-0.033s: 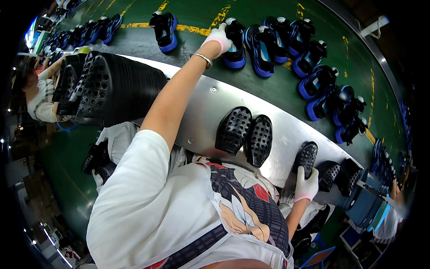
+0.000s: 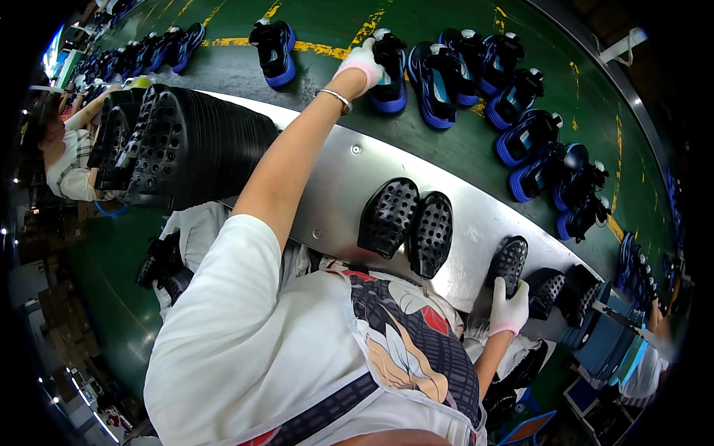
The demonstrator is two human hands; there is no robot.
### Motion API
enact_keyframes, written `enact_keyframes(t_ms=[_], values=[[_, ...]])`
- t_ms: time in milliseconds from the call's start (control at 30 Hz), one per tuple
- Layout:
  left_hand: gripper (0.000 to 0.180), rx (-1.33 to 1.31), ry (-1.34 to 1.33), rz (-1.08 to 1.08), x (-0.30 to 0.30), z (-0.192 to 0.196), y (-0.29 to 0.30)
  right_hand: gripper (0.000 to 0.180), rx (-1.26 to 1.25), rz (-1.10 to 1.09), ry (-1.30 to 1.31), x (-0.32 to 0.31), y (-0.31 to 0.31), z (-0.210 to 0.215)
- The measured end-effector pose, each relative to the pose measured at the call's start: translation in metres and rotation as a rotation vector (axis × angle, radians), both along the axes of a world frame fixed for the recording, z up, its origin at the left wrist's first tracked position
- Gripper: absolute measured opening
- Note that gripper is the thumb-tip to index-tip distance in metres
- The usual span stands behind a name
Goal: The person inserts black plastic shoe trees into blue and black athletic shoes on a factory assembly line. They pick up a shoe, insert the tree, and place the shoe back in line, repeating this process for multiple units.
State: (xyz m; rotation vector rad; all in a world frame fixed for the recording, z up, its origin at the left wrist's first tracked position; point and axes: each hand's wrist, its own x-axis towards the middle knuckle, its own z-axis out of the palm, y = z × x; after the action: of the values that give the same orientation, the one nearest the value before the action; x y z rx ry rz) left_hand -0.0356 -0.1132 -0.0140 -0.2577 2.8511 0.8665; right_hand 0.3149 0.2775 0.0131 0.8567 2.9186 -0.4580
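Note:
My left hand (image 2: 360, 68), in a white glove with a pink cuff, reaches to the green conveyor and closes on the near-left edge of a black-and-blue sports shoe (image 2: 390, 93). Part of its fingers is hidden behind the shoe's upper. Low on the right, my gloved right hand (image 2: 510, 306) grips the lower end of a black perforated shoe insert (image 2: 512, 256) over the metal ledge (image 2: 327, 193). Two more inserts (image 2: 390, 217) lie side by side on the ledge in front of me. Another pair (image 2: 547, 291) sits just right of my right hand.
A thick nested stack of black inserts (image 2: 216, 145) stands on the ledge at left. Several sports shoes (image 2: 513, 100) are spread along the conveyor (image 2: 327, 74), with a lone shoe (image 2: 273, 53) left of my hand. A co-worker (image 2: 67, 160) is at far left; blue sheets (image 2: 606, 338) lie at right.

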Motion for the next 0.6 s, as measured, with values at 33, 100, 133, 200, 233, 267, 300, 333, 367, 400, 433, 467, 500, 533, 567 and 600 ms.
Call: enact_keyframes(t_ms=[33, 100, 133, 200, 233, 267, 300, 333, 367, 400, 433, 467, 500, 533, 567, 600], values=[[0.073, 0.008, 0.005, 0.002, 0.000, 0.002, -0.003, 0.049, -0.002, 0.002, 0.003, 0.001, 0.001, 0.000], [0.064, -0.062, 0.143, 0.061, -0.002, 0.000, -0.022, 0.049, 0.004, -0.012, 0.010, 0.002, 0.000, -0.001], [0.062, -0.079, 0.135, 0.096, -0.003, 0.003, -0.031, 0.049, -0.003, -0.004, 0.035, 0.004, -0.001, -0.002], [0.058, -0.135, 0.123, 0.084, -0.011, 0.000, -0.070, 0.050, -0.004, 0.019, 0.053, 0.002, -0.002, -0.001], [0.058, -0.199, 0.071, 0.098, -0.013, 0.008, -0.084, 0.051, -0.018, 0.005, 0.014, -0.001, -0.006, 0.003], [0.056, -0.306, 0.126, 0.157, -0.003, 0.027, -0.080, 0.052, -0.032, -0.016, -0.025, -0.002, -0.008, 0.005], [0.056, -0.565, 0.258, 0.287, 0.014, 0.048, -0.063, 0.053, -0.022, -0.013, -0.013, -0.003, -0.007, 0.004], [0.049, -0.644, 0.478, 0.274, 0.015, 0.054, -0.059, 0.055, -0.014, -0.009, -0.001, -0.002, -0.006, 0.001], [0.046, -0.434, 0.594, 0.166, 0.020, 0.066, -0.042, 0.055, -0.018, -0.032, -0.029, -0.002, -0.008, 0.005], [0.042, -0.226, 0.702, 0.066, 0.029, 0.074, -0.024, 0.055, -0.019, -0.034, -0.027, -0.001, -0.007, 0.004], [0.036, -0.050, 0.694, -0.072, 0.037, 0.072, -0.003, 0.055, -0.020, -0.016, -0.011, -0.002, -0.006, 0.003], [0.030, 0.127, 0.681, -0.209, 0.045, 0.071, 0.023, 0.055, -0.020, 0.002, 0.004, -0.001, -0.006, 0.004], [0.024, 0.102, 0.697, -0.318, 0.052, 0.066, 0.051, 0.054, -0.021, -0.001, -0.005, -0.002, -0.006, 0.008], [0.036, 0.021, 0.521, -0.413, 0.050, 0.056, 0.070, 0.054, -0.028, -0.001, -0.011, -0.003, -0.008, 0.012], [0.044, -0.083, 0.474, -0.420, 0.055, 0.047, 0.092, 0.052, -0.031, -0.017, -0.017, -0.002, -0.008, 0.013], [0.052, -0.183, 0.432, -0.437, 0.058, 0.038, 0.113, 0.052, -0.030, -0.027, 0.040, 0.002, -0.006, 0.009]])
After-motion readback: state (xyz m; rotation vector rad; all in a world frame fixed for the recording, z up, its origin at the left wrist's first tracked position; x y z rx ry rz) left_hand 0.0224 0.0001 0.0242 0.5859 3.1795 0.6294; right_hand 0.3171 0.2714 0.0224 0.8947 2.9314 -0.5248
